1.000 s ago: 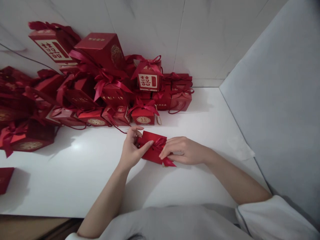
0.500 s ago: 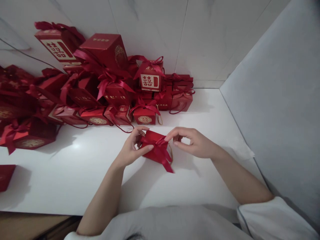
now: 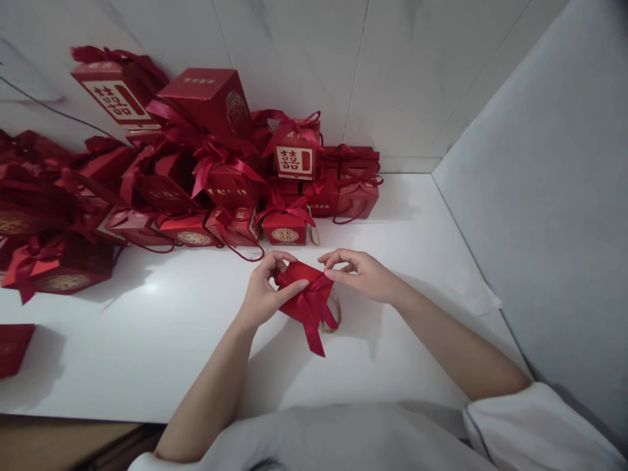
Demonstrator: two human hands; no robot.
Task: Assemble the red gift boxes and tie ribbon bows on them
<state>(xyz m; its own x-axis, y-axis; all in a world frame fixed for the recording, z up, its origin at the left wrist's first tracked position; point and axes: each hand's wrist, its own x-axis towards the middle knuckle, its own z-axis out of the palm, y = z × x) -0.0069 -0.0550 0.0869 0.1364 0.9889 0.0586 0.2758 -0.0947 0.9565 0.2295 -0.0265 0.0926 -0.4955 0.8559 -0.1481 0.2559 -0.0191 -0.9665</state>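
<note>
A small red gift box (image 3: 305, 271) is in front of me over the white table, with a dark pink ribbon (image 3: 314, 314) tied across its top and its tails hanging toward me. From its right side loops a gold cord handle (image 3: 335, 311). My left hand (image 3: 269, 288) grips the box's left side, thumb lying on the top near the knot. At the right corner, my right hand (image 3: 350, 271) pinches a loop of the ribbon between thumb and fingers. The box's left side is hidden behind my left fingers.
Many red gift boxes with ribbons (image 3: 230, 186) are piled along the tiled wall (image 3: 294, 52), from the left to the middle. A single red box (image 3: 14, 350) lies at the left edge of the white table (image 3: 161, 340). A pale panel (image 3: 549, 163) bounds the right side.
My right hand has shifted slightly left and its fingers have closed in on the ribbon. The ribbon tails have swung left and lower, and the box has turned a little.
</note>
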